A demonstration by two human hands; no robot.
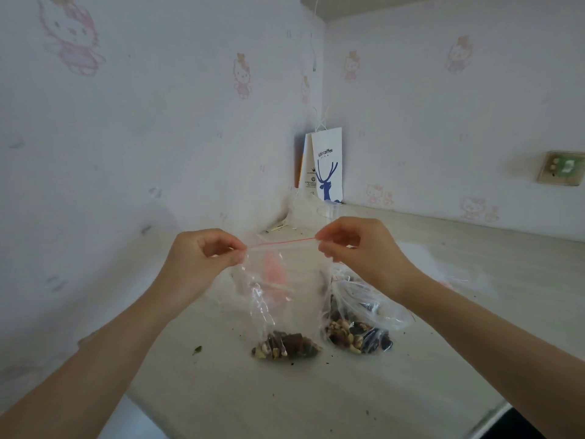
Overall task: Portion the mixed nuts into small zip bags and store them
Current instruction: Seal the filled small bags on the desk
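Observation:
A small clear zip bag [273, 299] with a red seal line hangs upright above the table, with a portion of mixed nuts [285, 346] at its bottom touching the tabletop. My left hand [202, 264] pinches the left end of the seal strip. My right hand [357, 248] pinches the right end, and the strip is stretched taut between them. To the right, a larger open clear bag of mixed nuts [357, 324] lies on the table under my right wrist.
The pale table [285, 400] carries scattered crumbs and a green bit [197, 350]. A white coffee paper bag [326, 166] stands in the far corner, with a clear plastic cup [327, 213] in front of it. More clear plastic [456, 274] lies at the right. Walls close in at left and back.

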